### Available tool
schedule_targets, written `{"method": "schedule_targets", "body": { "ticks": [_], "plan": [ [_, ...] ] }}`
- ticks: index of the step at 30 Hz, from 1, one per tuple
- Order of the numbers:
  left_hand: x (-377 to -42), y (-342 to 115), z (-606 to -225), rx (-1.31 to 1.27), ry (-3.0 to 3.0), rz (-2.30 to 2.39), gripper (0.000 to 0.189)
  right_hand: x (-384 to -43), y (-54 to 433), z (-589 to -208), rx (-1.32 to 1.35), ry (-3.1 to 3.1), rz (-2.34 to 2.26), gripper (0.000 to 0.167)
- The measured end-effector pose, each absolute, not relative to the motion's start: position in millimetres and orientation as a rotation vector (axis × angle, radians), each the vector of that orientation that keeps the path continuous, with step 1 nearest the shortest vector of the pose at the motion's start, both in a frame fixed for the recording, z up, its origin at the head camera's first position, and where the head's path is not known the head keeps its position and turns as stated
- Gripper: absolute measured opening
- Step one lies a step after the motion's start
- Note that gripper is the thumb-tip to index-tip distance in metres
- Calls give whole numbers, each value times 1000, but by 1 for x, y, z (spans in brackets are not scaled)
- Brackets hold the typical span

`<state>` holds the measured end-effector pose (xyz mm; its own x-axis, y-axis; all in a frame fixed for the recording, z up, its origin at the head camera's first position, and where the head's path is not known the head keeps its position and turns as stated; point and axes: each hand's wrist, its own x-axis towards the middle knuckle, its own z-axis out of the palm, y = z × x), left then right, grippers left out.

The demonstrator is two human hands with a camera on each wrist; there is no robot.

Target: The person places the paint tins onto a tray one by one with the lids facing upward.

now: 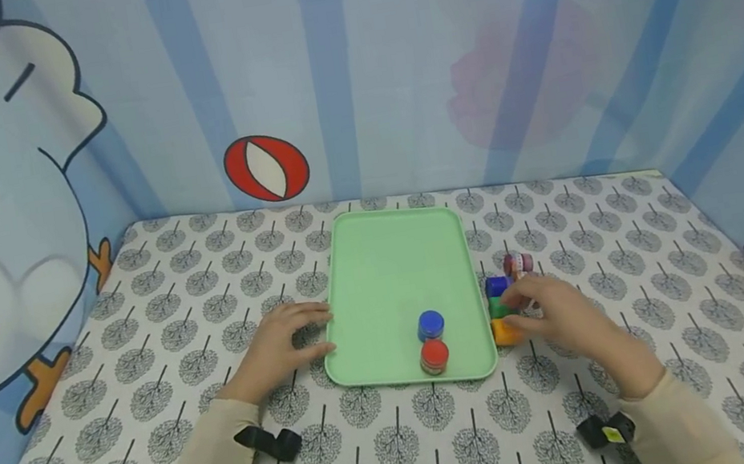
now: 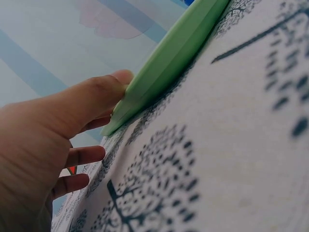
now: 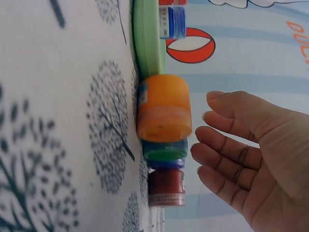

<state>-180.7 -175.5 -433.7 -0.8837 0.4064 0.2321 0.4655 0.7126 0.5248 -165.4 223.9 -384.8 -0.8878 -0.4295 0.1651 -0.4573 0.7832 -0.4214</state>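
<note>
The right hand point(image 1: 560, 312) is held loosely spread, fingers relaxed and grasping nothing, just over the row of small jars beside the tray's right edge; in the right wrist view a gap is seen between the fingers point(image 3: 212, 145) and the caps. Nearest it stand the orange jar point(image 1: 505, 333), the green jar point(image 1: 499, 308) and a blue jar point(image 1: 496, 286), with a dark red jar point(image 1: 517, 264) a little further back. The left hand point(image 1: 283, 343) is laid flat on the cloth, fingers straight, with the thumb point(image 2: 104, 92) pressed against the left rim of the tray point(image 1: 387, 278).

Two jars are already set on the tray near its right front corner: one blue-capped point(image 1: 431, 325), one red-capped point(image 1: 434, 355), close together. By this count the work is judged under halfway: two in, four left outside.

Around these lies only the tree-patterned cloth point(image 1: 140, 334), with cartoon-printed walls behind. Nothing is seen between the row and the tray but the raised rim.
</note>
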Motion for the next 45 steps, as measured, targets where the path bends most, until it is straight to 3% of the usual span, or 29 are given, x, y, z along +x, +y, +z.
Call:
{"method": "schedule_targets", "body": {
  "ticks": [26, 45],
  "plan": [
    [-181, -175, -435, -737, -2790, -942, 46, -169, 243, -385, 790, -3057, 737, 17],
    [-180, -176, -433, -738, -2786, -938, 46, -169, 235, -381, 818, -3142, 595, 28]
  ]
}}
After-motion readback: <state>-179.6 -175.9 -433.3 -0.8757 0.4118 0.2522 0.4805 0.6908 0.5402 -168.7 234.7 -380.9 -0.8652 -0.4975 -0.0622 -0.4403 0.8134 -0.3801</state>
